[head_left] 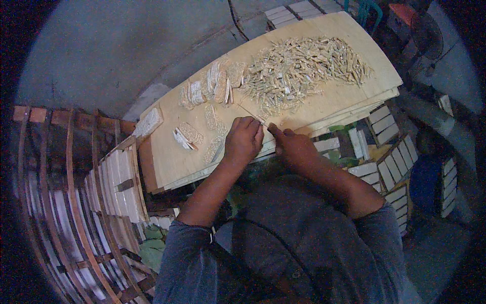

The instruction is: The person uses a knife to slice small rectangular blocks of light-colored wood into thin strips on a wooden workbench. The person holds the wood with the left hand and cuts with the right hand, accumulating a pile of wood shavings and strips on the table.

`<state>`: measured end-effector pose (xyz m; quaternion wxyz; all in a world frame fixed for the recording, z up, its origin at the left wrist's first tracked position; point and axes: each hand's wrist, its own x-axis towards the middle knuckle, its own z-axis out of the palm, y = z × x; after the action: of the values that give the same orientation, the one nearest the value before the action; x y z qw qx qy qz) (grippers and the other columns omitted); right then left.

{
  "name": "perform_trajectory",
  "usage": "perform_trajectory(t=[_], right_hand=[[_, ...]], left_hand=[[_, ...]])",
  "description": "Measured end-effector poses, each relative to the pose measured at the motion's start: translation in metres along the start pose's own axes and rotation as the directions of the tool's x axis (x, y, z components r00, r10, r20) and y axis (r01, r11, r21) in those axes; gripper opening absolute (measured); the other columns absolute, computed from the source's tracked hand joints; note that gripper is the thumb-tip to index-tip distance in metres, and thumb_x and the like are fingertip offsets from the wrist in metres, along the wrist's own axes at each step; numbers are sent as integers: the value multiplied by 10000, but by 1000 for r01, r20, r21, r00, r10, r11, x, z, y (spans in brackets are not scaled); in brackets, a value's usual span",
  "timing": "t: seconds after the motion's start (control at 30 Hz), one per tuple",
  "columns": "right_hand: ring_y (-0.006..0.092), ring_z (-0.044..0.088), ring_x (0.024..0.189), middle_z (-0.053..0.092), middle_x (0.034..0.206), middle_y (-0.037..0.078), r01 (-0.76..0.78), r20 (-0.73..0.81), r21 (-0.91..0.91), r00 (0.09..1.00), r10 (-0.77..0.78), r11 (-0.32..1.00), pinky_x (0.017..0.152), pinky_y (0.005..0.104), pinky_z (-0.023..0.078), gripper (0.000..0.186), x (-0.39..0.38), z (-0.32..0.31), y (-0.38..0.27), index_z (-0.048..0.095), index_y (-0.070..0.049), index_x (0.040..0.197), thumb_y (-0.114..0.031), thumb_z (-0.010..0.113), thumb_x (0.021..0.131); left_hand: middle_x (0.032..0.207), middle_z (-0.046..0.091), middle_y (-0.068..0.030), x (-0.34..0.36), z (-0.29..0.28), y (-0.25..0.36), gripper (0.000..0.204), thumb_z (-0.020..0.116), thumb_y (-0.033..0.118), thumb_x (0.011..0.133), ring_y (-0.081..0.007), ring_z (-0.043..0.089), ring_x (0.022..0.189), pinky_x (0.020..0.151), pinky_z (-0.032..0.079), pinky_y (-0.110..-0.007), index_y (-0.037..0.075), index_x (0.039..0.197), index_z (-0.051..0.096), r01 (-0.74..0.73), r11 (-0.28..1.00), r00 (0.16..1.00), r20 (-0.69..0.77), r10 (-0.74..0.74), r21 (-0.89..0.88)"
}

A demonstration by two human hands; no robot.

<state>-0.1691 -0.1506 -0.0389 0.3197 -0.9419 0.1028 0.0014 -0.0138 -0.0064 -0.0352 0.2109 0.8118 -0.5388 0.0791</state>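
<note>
At the near edge of a pale wooden board (377,63), my left hand (244,136) and my right hand (291,144) are close together, both with closed fingers on a thin pale strip (263,120); its details are too small to make out. Just beyond them is a large loose heap of short pale pieces (304,66). To their left lie several stacks of rounded, textured pale slabs (217,83), with a smaller group of them (187,136) nearer the board's left end. A flat textured piece (211,116) lies just left of my left hand.
A wooden slatted rack (71,167) stands at the left, beside upright pale panels (114,182). Trays of pale bars (397,164) sit below the board at the right, near a dark blue object (425,177). A teal chair (372,15) is behind the board.
</note>
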Motion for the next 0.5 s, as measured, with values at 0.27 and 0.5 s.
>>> perform_trajectory(t=[0.27,0.5], right_hand=[[487,710,870,695,1137,280,-27,26,121,999,24,992,757,568,584,589,-54,-14,21,472,-83,1525,-172,649,971],[477,714,866,700,1120,267,-22,30,-7,999,22,1000,737,552,587,608,1,-11,-7,477,-137,1543,-164,654,962]], left_hand=[[1016,680,-116,-5,1,4,132,725,120,902,-333,645,960,796,569,-446,48,1012,725,31,999,998,-55,-28,38],[1020,676,-122,-4,-5,1,135,732,117,890,-341,644,962,795,570,-445,52,1007,721,5,999,1000,-19,-4,40]])
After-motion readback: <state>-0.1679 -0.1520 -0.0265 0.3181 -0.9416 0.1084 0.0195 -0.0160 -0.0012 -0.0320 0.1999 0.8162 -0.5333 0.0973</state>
